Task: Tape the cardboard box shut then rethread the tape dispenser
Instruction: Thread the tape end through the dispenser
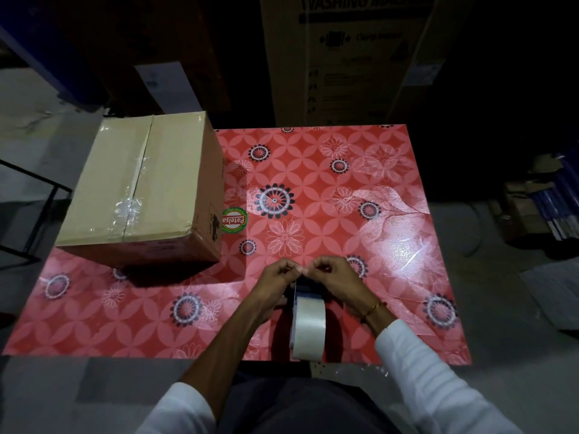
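A brown cardboard box (141, 189) stands at the table's far left, its flaps closed with clear tape along the centre seam. Near the front edge lies the tape dispenser (305, 291), dark-bodied, with a pale roll of tape (308, 328) on it. My left hand (279, 277) and my right hand (333, 275) are both above the dispenser's front end. Their fingertips meet and pinch what looks like the clear tape's free end, which is hard to see. The dispenser's front part is hidden under my hands.
The table wears a red floral cloth (344, 189) with a round green and red sticker (234, 219) beside the box. A tall washing machine carton (344, 57) stands behind the table. Black metal frame (37, 195) at left, clutter on the floor at right.
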